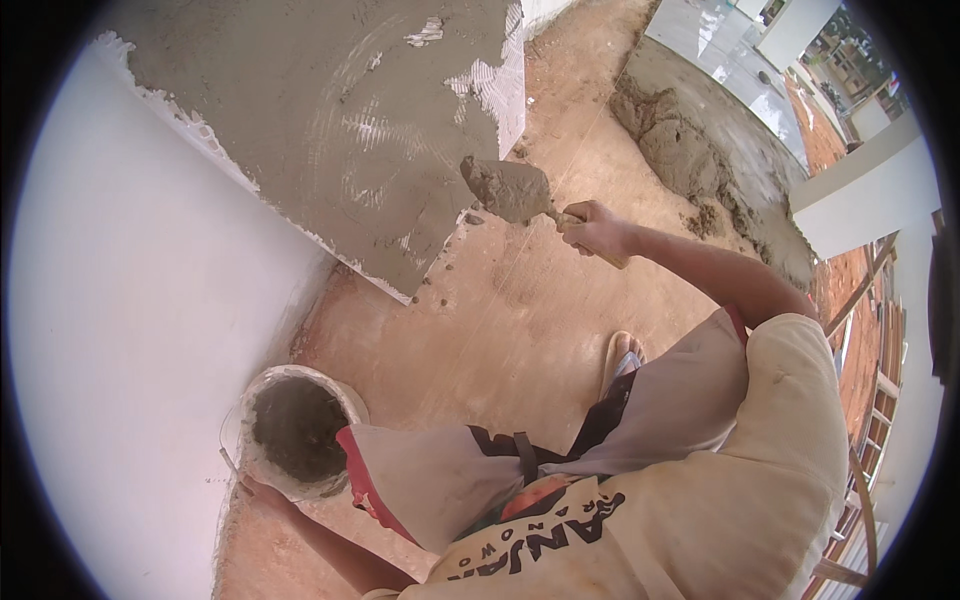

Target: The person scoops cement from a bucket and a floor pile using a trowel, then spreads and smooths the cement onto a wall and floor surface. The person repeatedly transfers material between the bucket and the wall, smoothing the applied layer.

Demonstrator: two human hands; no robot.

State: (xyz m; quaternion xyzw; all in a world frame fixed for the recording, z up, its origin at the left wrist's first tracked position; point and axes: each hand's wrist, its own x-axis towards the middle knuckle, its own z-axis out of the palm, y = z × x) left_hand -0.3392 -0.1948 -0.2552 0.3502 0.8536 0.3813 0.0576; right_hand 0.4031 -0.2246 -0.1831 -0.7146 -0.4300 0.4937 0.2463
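My right hand (597, 232) is closed round the handle of a trowel (552, 212). A thick heap of wet grey mortar (508, 190) covers the trowel's blade, held above the floor beside the near corner of a large mortar-coated area (290, 130). Comb-like ridges and whitish bare patches show in that coating. My left hand (268, 498) is low at the left, at the outer side of a round pale bucket (352, 393), and appears closed on its thin handle (229, 461). Grey mortar residue lines the inside of the bucket. My fingertips there are partly hidden.
A white wall (150, 300) runs along the left. The reddish-brown floor (440, 340) carries small mortar crumbs. A big pile of wet mortar (690, 140) lies at the far right, near a white pillar (860, 185). Wooden poles (862, 285) stand at the right edge.
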